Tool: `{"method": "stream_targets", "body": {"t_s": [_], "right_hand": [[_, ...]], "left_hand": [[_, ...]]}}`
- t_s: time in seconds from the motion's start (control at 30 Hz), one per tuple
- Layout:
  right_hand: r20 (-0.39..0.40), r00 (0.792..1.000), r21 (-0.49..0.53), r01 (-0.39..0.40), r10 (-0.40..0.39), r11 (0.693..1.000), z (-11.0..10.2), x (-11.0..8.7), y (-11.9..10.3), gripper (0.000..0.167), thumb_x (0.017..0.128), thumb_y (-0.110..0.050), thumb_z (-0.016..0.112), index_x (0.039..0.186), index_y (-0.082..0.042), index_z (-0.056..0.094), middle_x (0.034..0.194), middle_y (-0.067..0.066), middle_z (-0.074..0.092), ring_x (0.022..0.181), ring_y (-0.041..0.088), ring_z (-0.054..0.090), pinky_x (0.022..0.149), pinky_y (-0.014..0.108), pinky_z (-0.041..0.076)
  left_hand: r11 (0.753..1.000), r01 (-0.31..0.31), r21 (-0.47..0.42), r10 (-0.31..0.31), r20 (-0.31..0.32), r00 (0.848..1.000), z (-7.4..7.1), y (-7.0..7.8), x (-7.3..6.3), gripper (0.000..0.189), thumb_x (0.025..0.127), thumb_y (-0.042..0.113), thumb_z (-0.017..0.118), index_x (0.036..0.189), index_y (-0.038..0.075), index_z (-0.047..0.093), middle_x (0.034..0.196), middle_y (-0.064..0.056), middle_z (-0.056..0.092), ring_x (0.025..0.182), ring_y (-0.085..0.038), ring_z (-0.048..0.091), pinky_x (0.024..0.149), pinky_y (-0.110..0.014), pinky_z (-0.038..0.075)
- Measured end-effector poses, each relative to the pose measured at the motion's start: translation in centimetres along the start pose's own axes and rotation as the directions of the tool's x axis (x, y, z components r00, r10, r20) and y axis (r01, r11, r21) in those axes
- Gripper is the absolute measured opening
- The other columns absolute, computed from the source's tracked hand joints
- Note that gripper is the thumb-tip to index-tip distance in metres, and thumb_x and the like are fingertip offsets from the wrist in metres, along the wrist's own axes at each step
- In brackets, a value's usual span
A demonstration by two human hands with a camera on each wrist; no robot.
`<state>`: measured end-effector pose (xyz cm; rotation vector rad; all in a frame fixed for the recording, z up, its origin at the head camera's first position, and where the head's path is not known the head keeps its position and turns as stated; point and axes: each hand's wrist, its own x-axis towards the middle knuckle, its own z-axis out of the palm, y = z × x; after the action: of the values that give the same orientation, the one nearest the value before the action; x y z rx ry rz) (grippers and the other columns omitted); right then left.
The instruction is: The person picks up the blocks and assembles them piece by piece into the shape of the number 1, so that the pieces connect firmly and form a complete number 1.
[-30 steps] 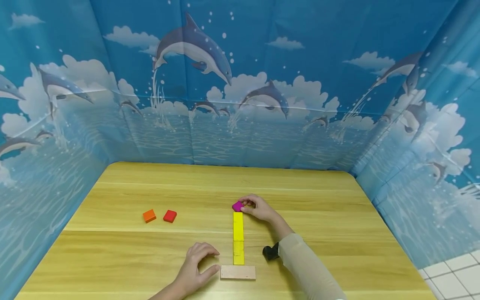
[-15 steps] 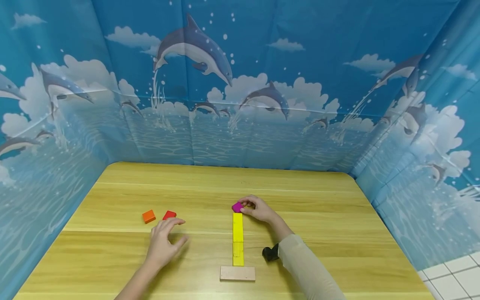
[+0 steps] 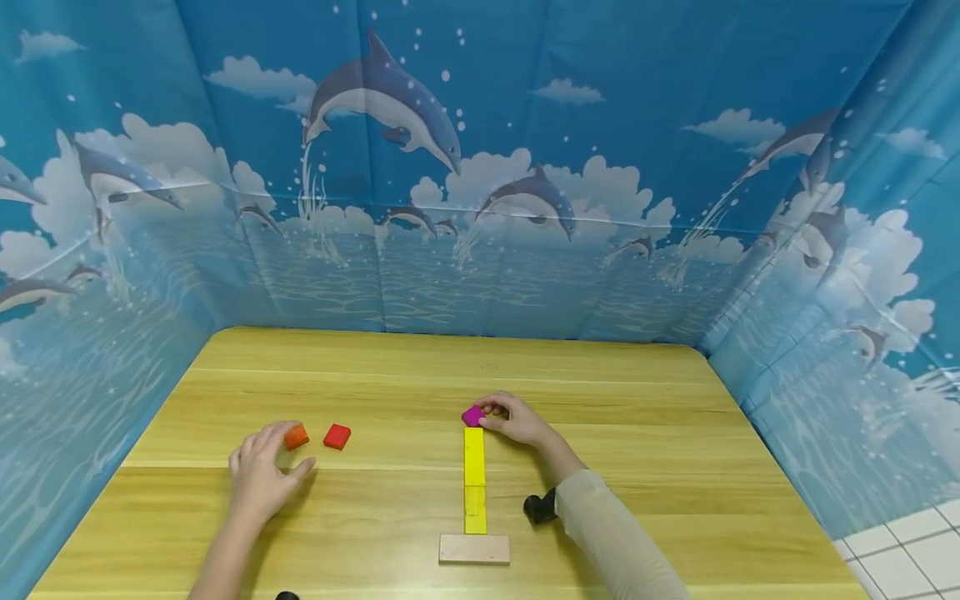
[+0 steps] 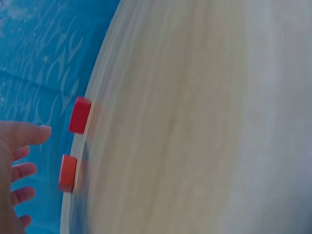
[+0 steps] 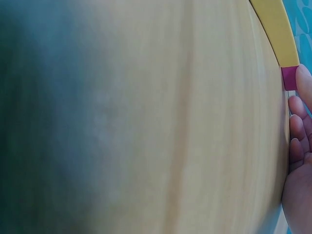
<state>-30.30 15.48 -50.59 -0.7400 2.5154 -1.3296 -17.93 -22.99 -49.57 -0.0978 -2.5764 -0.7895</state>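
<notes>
At the far end of the yellow blocks (image 3: 475, 456), my right hand (image 3: 517, 419) pinches a purple block (image 3: 472, 416) between thumb and fingers. The right wrist view shows the purple block (image 5: 289, 78) meeting the end of the yellow one (image 5: 280, 31). My left hand (image 3: 260, 475) reaches beside an orange block (image 3: 297, 437), thumb and fingers spread apart. The fingertips overlap part of that block in the head view; whether they touch it I cannot tell. A red block (image 3: 337, 437) lies just right of the orange one. In the left wrist view both blocks stand off from the thumb (image 4: 34, 133).
A plain wooden block (image 3: 474, 549) lies crosswise at the near end of the yellow row. All lie on a wood-grain table (image 3: 600, 375). A blue dolphin curtain (image 3: 480, 275) hangs behind and at the sides. A black object (image 3: 539, 507) sits at the right wrist.
My left hand has swung left, from beside the plain wooden block, past the red block to the orange one. My right hand stays on the purple block.
</notes>
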Motion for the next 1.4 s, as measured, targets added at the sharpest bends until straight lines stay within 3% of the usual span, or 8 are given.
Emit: {"method": "stream_targets", "body": {"t_s": [0.3, 0.47, 0.7, 1.0, 1.4], "right_hand": [[-0.002, 1.000, -0.004, 0.000, 0.000, 1.000, 0.1, -0.1, -0.3, 0.029, 0.089, -0.012, 0.060, 0.114, 0.000, 0.058, 0.096, 0.011, 0.054, 0.082, 0.017, 0.045, 0.073, 0.028, 0.039], [0.013, 1.000, 0.022, 0.011, -0.011, 1.000, -0.3, -0.7, -2.4, 0.029, 0.088, -0.005, 0.058, 0.114, 0.008, 0.056, 0.097, 0.021, 0.053, 0.082, 0.023, 0.045, 0.073, 0.030, 0.038], [0.032, 0.999, 0.005, 0.022, -0.023, 1.000, -0.7, -1.1, -3.5, 0.029, 0.089, -0.004, 0.057, 0.114, 0.010, 0.054, 0.098, 0.023, 0.052, 0.083, 0.024, 0.044, 0.074, 0.031, 0.038], [0.034, 0.999, -0.009, 0.021, -0.020, 1.000, -0.8, -1.2, -4.0, 0.030, 0.089, -0.005, 0.057, 0.115, 0.010, 0.054, 0.099, 0.023, 0.053, 0.084, 0.023, 0.045, 0.075, 0.031, 0.038], [-0.003, 1.000, -0.038, 0.006, -0.006, 0.999, 0.1, 0.0, -0.1, 0.029, 0.088, -0.013, 0.060, 0.114, -0.001, 0.058, 0.096, 0.009, 0.054, 0.082, 0.017, 0.045, 0.073, 0.027, 0.038]], "left_hand": [[0.998, 0.069, 0.013, -0.069, 0.034, 0.997, -0.7, -2.4, 0.0, 0.067, 0.068, 0.023, 0.079, 0.124, 0.009, 0.046, 0.127, -0.021, 0.042, 0.110, -0.043, 0.033, 0.087, -0.061, 0.018], [0.996, 0.093, 0.012, -0.094, 0.047, 0.995, -0.7, -3.2, -0.1, 0.070, 0.068, 0.025, 0.078, 0.127, 0.008, 0.044, 0.130, -0.023, 0.040, 0.111, -0.045, 0.031, 0.088, -0.063, 0.016], [0.992, 0.127, 0.008, -0.127, 0.069, 0.989, -0.5, -3.9, -0.2, 0.072, 0.071, 0.032, 0.076, 0.130, 0.008, 0.041, 0.131, -0.022, 0.039, 0.112, -0.047, 0.029, 0.087, -0.062, 0.015], [0.993, 0.119, 0.010, -0.119, 0.088, 0.989, -0.1, -4.0, 0.2, 0.068, 0.077, 0.041, 0.070, 0.129, 0.007, 0.043, 0.130, -0.022, 0.040, 0.110, -0.045, 0.032, 0.086, -0.061, 0.017], [0.993, 0.115, 0.001, -0.115, 0.081, 0.990, 0.8, -4.2, 0.3, 0.057, 0.083, 0.040, 0.064, 0.126, 0.006, 0.046, 0.128, -0.021, 0.043, 0.105, -0.041, 0.034, 0.085, -0.060, 0.017]]}}
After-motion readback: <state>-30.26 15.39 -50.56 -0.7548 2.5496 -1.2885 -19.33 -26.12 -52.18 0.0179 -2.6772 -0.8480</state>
